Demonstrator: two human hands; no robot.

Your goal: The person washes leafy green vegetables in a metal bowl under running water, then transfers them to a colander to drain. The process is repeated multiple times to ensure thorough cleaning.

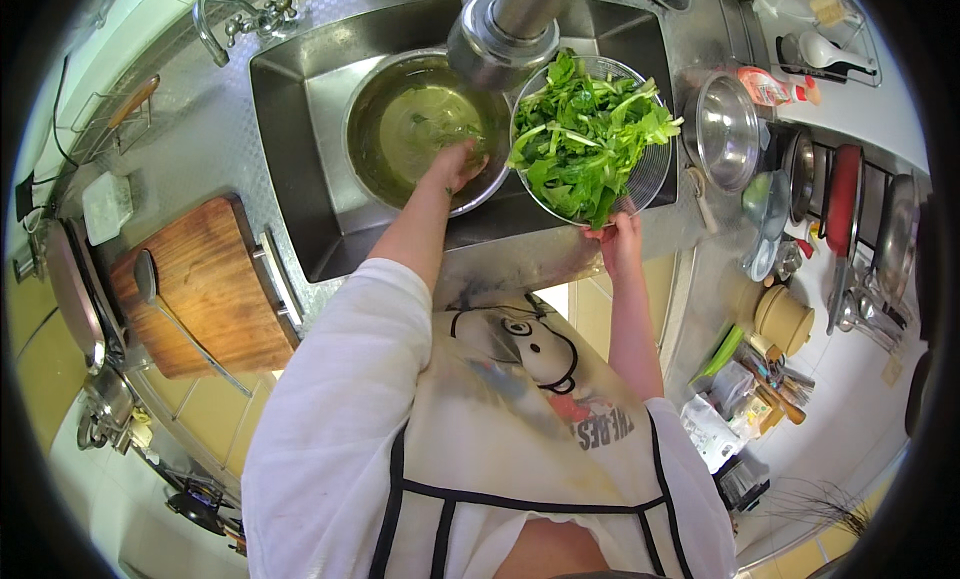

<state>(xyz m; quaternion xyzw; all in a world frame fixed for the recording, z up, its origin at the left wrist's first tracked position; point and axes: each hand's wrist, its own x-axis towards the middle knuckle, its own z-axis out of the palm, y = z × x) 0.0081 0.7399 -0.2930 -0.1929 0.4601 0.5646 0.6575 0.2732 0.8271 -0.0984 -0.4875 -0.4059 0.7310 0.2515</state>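
Observation:
My left hand reaches into a round metal basin of greenish water inside the steel sink. Its fingertips are partly hidden in the water, near a few small leaf scraps. With my right hand I grip the near rim of a wire-mesh strainer basket. Leafy green vegetables are heaped in that basket, some stems poking past its right rim. The basket sits over the sink's right part, right beside the basin.
A thick metal pipe hangs over the sink between basin and basket. The tap is at the back left. A wooden cutting board bearing a ladle lies left. An empty metal bowl and a spray bottle stand right.

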